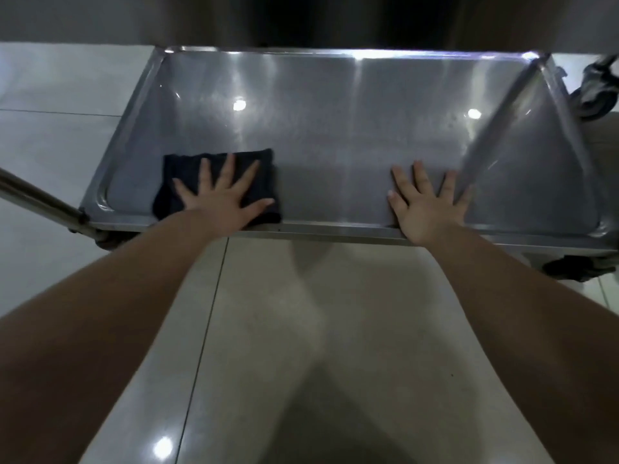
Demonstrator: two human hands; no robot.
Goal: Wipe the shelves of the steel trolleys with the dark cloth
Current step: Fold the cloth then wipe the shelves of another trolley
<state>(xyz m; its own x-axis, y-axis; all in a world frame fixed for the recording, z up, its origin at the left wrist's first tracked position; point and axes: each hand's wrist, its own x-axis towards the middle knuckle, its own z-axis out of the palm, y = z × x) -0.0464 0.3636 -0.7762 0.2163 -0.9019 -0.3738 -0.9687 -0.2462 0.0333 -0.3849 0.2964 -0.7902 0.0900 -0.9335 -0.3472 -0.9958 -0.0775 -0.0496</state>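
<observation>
Head camera, looking down over both bare forearms: you pressed your left hand flat on a folded dark navy cloth, fingers straight and spread, none curled round the fabric. The cloth lay on the brushed-steel trolley shelf, in its front left part. Its near edge touched the shelf's raised front rim and its left edge sat near the rounded front left corner.

Your right hand rested released on the bare steel, right of centre at the front and well apart from the cloth. Its fingers were likewise straight and fanned, grasping nothing, and the heel of that hand sat on the front rim. Just beside the little finger rose a blurred steel upright post, slanting toward the far right corner; whether the finger touched it could not be told.

Two bright round reflections shone on the shelf's far half. A round steel tube handle ran in from the left edge to the trolley's front left corner. A dark caster wheel showed beneath the front right corner, and a second dark wheel, blurred, beyond the far right one. Pale glossy floor tiles spread below your arms.
</observation>
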